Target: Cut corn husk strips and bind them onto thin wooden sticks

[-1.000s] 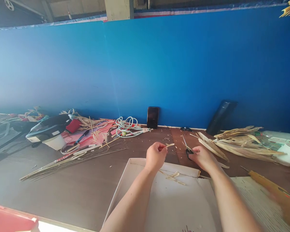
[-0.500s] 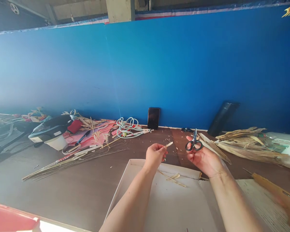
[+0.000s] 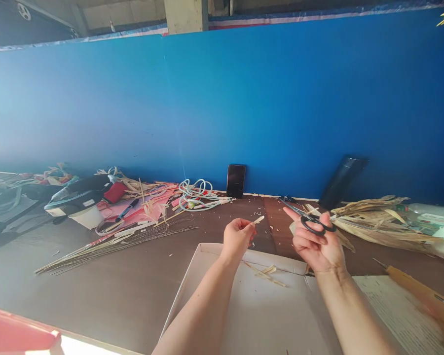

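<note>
Between the thumb and fingers of my left hand (image 3: 239, 240) is a small pale strip (image 3: 259, 219), like a piece of dried husk, its tip pointing up and right. My right hand (image 3: 316, 246) holds black-handled scissors (image 3: 314, 225), the handle loops at the thumb and fingers and the blades pointing up and left. Both hands are above the far edge of a white box lid (image 3: 270, 315). Several cut pale strips (image 3: 269, 273) lie in the lid, and small scraps are scattered on the brown table (image 3: 126, 296) beyond it.
A phone (image 3: 236, 181) leans against the blue wall (image 3: 222, 98) beside a coiled pale cord (image 3: 198, 195). Dried husks (image 3: 385, 224) and a dark cylinder (image 3: 342, 182) are at right. Thin stalks (image 3: 114, 249), pink sheets (image 3: 148, 207) and a white cup (image 3: 86, 217) lie to the left.
My right hand has turned the scissors from upright to pointing up and left, and the handles have shifted right. My left hand keeps the strip in nearly the same place.
</note>
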Demonstrator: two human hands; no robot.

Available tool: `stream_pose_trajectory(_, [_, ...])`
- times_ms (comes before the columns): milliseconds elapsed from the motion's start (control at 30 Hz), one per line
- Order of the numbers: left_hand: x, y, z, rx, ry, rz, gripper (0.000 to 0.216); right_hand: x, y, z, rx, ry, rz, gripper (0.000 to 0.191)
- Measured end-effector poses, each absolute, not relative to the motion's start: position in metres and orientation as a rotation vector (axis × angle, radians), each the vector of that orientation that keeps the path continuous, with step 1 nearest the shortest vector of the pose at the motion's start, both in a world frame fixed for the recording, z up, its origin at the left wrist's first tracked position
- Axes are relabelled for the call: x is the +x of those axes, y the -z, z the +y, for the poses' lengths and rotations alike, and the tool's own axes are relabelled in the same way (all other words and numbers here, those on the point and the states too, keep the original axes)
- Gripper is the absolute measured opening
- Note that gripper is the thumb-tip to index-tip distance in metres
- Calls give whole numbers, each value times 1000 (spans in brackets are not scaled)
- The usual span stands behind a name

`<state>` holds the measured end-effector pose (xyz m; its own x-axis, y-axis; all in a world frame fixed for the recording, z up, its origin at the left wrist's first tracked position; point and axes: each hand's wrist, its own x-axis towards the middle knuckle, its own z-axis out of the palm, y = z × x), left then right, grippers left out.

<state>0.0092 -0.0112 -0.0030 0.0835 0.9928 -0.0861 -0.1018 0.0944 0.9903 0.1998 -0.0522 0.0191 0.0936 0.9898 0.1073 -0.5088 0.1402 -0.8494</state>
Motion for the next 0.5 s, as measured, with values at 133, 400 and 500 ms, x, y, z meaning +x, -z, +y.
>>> stream_pose_trajectory(133, [9,2,-12,1114,-1129,1124,16,193,-19,-50,-1055,-1295,-923,48])
stream_pose_trajectory(400, [5,-2,-13,1027,-1156,950,24,185,-25,-57,-876,-1442,-977,50])
stream_pose_trajectory(500, [5,-9,-20,1115,-1104,702,23,183,-27,-62,-768,-1507,-909,55])
